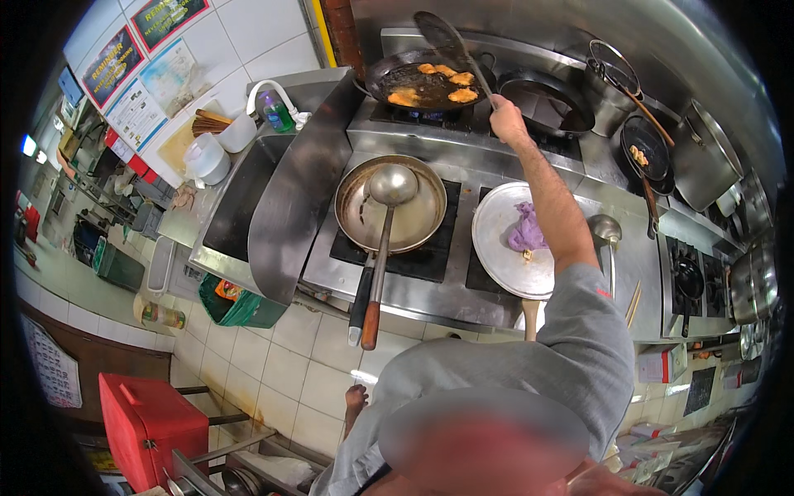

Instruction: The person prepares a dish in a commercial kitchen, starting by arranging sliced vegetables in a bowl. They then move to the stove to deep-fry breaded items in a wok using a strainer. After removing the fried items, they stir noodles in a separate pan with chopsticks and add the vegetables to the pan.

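My right hand (510, 121) grips the handle of a long wire skimmer (440, 40). Its dark mesh head is raised over the back rim of a black wok (383, 77). Several golden-brown pieces of fried food (404, 96) lie in the oil there. Low beside my body hangs my left hand (356, 397), small in view, its fingers seeming curled; no object shows in it. In front of me, a steel ladle (393, 185) rests in a wide frying pan (428, 214). Under my right forearm, a purple cloth (522, 229) lies on a flat round metal lid (496, 260).
A black pan (539, 127) sits right of the wok. Beyond it stand a steel pot (611, 115), a small frying pan (648, 139) with food bits and a tall stockpot (707, 155). A metal splash guard (291, 204) divides the stove from the sink (248, 204). Pan and ladle handles overhang the front edge.
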The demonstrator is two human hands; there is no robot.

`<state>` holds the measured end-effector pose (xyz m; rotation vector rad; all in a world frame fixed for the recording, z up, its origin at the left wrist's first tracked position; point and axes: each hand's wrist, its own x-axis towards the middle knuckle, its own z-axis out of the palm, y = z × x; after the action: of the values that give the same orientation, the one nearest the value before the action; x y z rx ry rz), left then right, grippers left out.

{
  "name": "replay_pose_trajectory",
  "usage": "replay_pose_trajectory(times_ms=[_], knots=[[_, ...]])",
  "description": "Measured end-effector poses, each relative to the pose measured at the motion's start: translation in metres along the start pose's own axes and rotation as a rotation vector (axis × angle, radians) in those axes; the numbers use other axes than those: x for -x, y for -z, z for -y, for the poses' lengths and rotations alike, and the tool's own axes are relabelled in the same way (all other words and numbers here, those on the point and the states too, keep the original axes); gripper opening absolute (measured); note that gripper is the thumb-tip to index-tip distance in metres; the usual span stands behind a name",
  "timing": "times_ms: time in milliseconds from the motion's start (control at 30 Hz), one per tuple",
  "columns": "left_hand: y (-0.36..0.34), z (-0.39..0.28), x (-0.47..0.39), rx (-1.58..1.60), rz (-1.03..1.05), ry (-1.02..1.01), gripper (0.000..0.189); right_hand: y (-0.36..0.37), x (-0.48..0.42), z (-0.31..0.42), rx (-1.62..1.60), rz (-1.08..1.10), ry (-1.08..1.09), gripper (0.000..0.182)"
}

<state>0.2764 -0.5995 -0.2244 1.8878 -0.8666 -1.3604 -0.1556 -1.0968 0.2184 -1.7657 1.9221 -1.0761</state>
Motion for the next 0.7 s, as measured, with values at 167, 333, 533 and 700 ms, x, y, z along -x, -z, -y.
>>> replay_pose_trajectory(times_ms=[167, 333, 533, 700], knots=[[0.004, 0.062, -0.018, -1.040, 0.190, -0.580, 0.023, 0.004, -0.040, -0.024, 0.066, -0.026, -0.112, 0.039], [-0.002, 0.068, -0.008, -0.972, 0.153, -0.400, 0.023, -0.015, -0.056, -0.026, 0.084, 0.030, -0.128, 0.040], [-0.010, 0.009, -0.005, 0.218, -0.017, 0.357, 0.022, 0.001, -0.046, -0.026, 0.074, 0.080, -0.038, 0.039], [-0.006, 0.012, -0.001, -0.092, -0.060, 0.025, 0.023, 0.019, -0.043, -0.024, 0.038, -0.001, -0.099, 0.037]])
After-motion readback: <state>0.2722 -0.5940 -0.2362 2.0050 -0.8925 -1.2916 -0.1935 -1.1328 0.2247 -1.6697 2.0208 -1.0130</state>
